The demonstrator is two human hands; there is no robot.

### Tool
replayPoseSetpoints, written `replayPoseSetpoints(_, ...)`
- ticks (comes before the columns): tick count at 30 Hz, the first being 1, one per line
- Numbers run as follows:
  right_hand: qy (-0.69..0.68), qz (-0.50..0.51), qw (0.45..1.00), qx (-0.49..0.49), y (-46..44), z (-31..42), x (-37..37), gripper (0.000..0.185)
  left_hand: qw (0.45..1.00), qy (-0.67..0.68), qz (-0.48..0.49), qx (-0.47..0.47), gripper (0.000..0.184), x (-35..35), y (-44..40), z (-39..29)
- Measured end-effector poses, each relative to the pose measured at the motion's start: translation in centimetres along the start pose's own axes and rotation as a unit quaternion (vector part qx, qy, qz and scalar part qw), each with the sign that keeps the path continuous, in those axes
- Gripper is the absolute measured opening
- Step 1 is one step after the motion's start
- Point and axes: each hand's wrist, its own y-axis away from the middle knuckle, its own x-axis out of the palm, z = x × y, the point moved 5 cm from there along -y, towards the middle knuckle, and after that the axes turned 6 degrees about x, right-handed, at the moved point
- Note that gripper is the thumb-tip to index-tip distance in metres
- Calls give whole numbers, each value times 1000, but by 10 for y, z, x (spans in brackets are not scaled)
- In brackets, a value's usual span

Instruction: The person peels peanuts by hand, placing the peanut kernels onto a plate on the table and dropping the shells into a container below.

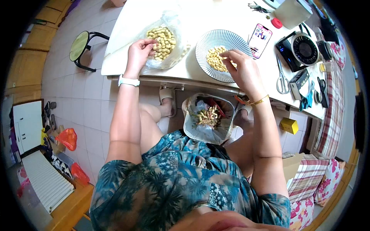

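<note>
A clear plastic bag (180, 57) of unshelled peanuts (165, 41) lies open on the white table. At its left side is my left hand (142, 52), fingers pinched together at the edge of the peanuts; what they hold, if anything, is too small to name. A striped blue and white bowl (208, 38) to the right holds shelled peanuts (216, 59). Over the bowl's right part hangs my right hand (239, 65), thumb and fingers curled close together above the kernels, with nothing I can make out between them. Below the table edge, a lined bin (189, 127) contains shells (208, 116).
Right of the bowl are a phone (260, 40), scissors (283, 81), a black fan (304, 48), a red lid (276, 23) and a white canister (293, 13). A stool (79, 46) stands left of the table (115, 57). A yellow box (289, 125) is on the floor.
</note>
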Motion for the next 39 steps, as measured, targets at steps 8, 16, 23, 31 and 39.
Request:
replayPoseSetpoints(8, -14, -12, 1000, 0, 1, 2, 2, 13, 997, -36, -4, 69, 15, 4, 2, -3)
replayPoseSetpoints(16, -22, 1, 1000, -9, -1, 5, 8, 14, 997, 43, -9, 59, 22, 8, 6, -10)
replayPoseSetpoints(23, -28, 11, 1000, -2, -3, 8, 10, 16, 978, 209, -13, 20, 23, 2, 20, -39)
replayPoseSetpoints(31, -69, 15, 997, -24, -3, 24, 13, 14, 880, 451, 144, 20, 17, 34, 38, -64)
replayPoseSetpoints(39, -262, -34, 964, 9, -5, 29, 13, 23, 859, 478, 184, -7, 15, 91, 49, -79)
